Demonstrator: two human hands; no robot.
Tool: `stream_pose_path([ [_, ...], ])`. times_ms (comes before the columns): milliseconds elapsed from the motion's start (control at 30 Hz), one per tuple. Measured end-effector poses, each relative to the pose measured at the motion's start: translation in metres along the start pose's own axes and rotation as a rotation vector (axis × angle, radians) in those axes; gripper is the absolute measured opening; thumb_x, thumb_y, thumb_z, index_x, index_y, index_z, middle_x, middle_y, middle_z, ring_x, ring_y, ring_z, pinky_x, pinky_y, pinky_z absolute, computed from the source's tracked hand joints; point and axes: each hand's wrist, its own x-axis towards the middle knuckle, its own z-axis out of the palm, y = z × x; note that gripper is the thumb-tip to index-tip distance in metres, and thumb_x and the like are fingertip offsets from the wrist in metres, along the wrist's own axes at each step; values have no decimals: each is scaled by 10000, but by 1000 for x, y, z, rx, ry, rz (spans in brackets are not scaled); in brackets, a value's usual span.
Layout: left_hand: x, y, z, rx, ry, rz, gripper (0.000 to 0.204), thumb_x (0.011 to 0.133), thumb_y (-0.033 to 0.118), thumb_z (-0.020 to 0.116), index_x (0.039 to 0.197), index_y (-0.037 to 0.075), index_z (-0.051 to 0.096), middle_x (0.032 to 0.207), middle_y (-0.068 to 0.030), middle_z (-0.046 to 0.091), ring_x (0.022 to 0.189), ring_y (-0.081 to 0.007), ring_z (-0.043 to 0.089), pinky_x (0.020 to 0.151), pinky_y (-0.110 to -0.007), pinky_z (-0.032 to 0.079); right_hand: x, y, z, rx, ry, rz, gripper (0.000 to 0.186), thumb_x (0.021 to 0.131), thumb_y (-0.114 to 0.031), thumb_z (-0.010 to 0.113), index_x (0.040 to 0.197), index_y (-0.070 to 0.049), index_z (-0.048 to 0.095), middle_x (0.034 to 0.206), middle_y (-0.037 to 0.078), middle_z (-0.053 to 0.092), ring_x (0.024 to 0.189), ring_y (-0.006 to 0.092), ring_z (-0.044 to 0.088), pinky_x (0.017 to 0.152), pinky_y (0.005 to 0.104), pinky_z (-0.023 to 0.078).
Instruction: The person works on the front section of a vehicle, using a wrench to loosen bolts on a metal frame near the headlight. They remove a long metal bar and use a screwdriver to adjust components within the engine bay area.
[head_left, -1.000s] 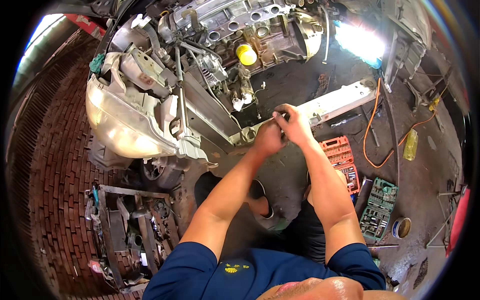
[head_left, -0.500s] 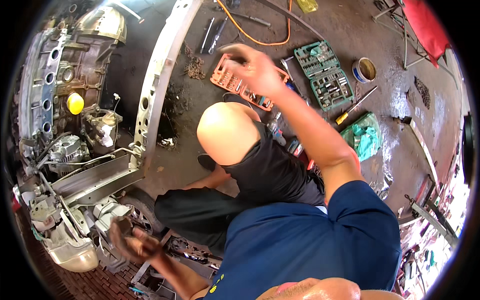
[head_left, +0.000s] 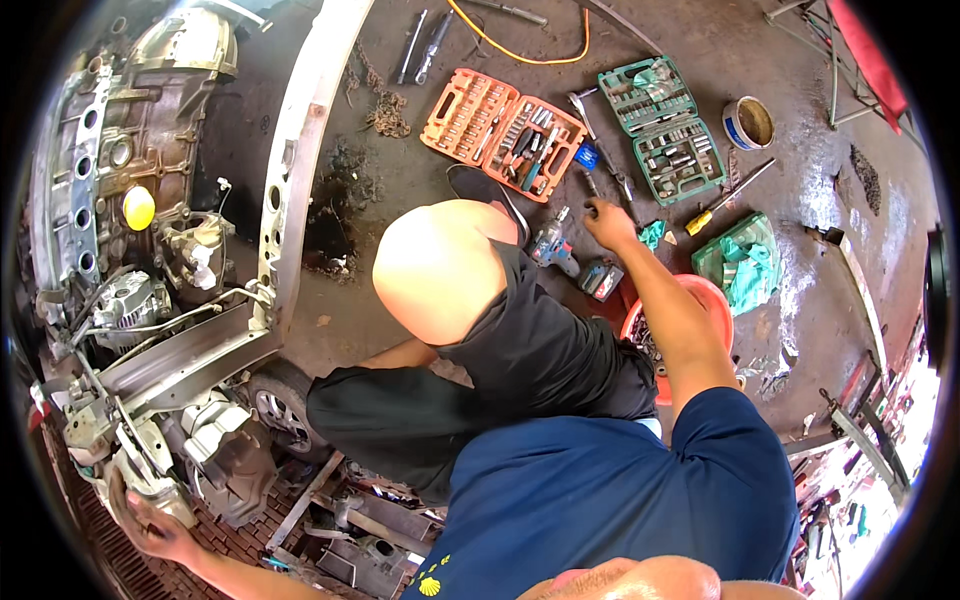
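Note:
My right hand point(head_left: 608, 224) is low over the floor with its fingers bent in, beside a cordless power driver point(head_left: 554, 247) with a blue and grey body. A slim dark tool point(head_left: 591, 184) lies just beyond the fingertips; whatever the fingers close on is hidden. Close by are a black and red battery-like block point(head_left: 600, 281) and a long-handled ratchet point(head_left: 608, 150). My left hand point(head_left: 155, 527) reaches out at the lower left, fingers stretched and apart, by a pale vehicle part point(head_left: 150, 490). It holds nothing that I can see.
An orange socket case point(head_left: 468, 120) and a green socket case point(head_left: 682, 165) lie unfolded. Around them are a yellow-handled screwdriver point(head_left: 700, 222), a tub point(head_left: 748, 124) and a red basin point(head_left: 712, 312) of small parts. An engine block point(head_left: 140, 150) and metal frame rail point(head_left: 300, 150) stand left.
My right hand has come back from above the orange case and lowered beside the driver. My left hand has swung outward to the left. The view has shifted slightly.

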Motion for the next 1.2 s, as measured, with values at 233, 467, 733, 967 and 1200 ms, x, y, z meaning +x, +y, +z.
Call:
stream_pose_path([
  [233, -2, -10, -15, 74, -29, -193, 370, 1139, 121, 430, 1222, -128, 691, 1202, -234, 734, 1102, -369, 706, 1008, -450, 529, 73, -53, 58, -62, -185, -120, 541, 918, -400, 704, 1395, -151, 646, 1282, 173, 730, 1173, 383, 700, 1001, 482, 550],
  [467, 22, -5, -3, 33, 14, -291, 468, 1106, 278, 443, 1151, -110, 700, 1094, -204, 738, 1038, -338, 702, 949, -434, 547, 155, -32, 128, 56, -141, -170, 733, 904, -339, 775, 1520, -38, 518, 1366, 279, 670, 1275, 409, 654, 1054, 478, 523],
  [733, 6, 1, -10, 9, 34, -391, 470, 1068, 273, 455, 1101, -116, 718, 1068, -217, 731, 1013, -332, 693, 908, -418, 565, 164, -59, 128, -34, -107, -141, 541, 917, -366, 743, 1332, -34, 644, 1231, 251, 725, 1132, 458, 690, 957, 516, 542],
  [967, 17, 5, -5, 43, 52, -362, 460, 1048, 254, 449, 1078, -117, 720, 1051, -214, 743, 989, -330, 705, 907, -428, 562, 172, -31, 125, 366, 202, -150, 373, 987, -302, 687, 1234, -24, 675, 1090, 175, 757, 1000, 309, 739, 871, 415, 566],
  [1200, 18, 3, -4, 64, 108, -287, 477, 1058, 322, 484, 1078, -80, 740, 1017, -192, 761, 960, -323, 726, 880, -410, 557, 163, -74, 72, 986, 232, -192, 470, 1033, -117, 675, 1419, 47, 463, 1131, 139, 687, 889, 167, 679, 749, 304, 571],
])
